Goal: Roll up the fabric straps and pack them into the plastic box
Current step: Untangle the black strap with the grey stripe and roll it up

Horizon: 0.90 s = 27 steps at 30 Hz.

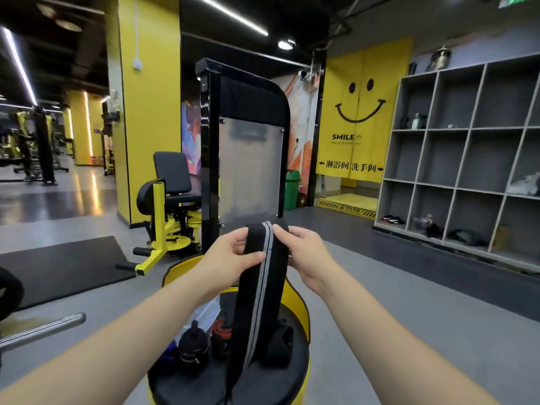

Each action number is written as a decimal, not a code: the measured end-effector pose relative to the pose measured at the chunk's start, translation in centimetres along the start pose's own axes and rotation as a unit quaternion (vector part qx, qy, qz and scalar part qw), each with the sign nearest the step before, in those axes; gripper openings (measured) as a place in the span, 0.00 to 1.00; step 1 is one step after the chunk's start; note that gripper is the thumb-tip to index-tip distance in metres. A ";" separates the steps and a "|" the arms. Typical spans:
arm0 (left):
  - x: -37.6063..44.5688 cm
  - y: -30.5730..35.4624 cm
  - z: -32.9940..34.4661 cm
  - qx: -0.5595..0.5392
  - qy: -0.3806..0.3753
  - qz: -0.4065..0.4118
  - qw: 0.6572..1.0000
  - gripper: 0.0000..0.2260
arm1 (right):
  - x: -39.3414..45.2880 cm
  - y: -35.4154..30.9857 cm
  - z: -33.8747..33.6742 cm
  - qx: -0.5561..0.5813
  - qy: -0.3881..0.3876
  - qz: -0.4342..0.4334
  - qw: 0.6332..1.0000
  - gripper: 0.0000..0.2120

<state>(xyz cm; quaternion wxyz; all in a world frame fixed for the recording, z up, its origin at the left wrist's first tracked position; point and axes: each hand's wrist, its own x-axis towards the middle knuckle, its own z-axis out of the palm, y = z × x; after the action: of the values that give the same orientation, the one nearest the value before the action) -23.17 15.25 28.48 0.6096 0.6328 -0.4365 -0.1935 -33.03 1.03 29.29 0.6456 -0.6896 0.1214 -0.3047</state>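
both hands (pixel 233 252) pinch strap (pixel 264 276) edges (floor (pixel 380 302) open around)

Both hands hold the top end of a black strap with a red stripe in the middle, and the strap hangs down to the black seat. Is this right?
Not quite. The head view shows the stripe is grey, not red. The left hand and right hand do hold the top end of the black strap, and it hangs down to the black seat.

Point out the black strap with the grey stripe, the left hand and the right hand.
black strap (pixel 263 287): head view, on its grey stripe, mid-length.
left hand (pixel 230 255): head view, middle of the hand.
right hand (pixel 304 252): head view, middle of the hand.
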 end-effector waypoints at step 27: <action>0.8 3.2 -0.8 -0.097 0.136 0.082 0.983 0.09 | 0.6 -3.7 5.4 -0.064 0.018 -0.095 0.993 0.09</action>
<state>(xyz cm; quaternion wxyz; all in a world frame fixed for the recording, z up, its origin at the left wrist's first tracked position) -23.15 15.51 31.81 0.7357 0.5531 -0.3788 -0.0967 -30.32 5.61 33.08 0.5657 -0.7327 0.0862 -0.3683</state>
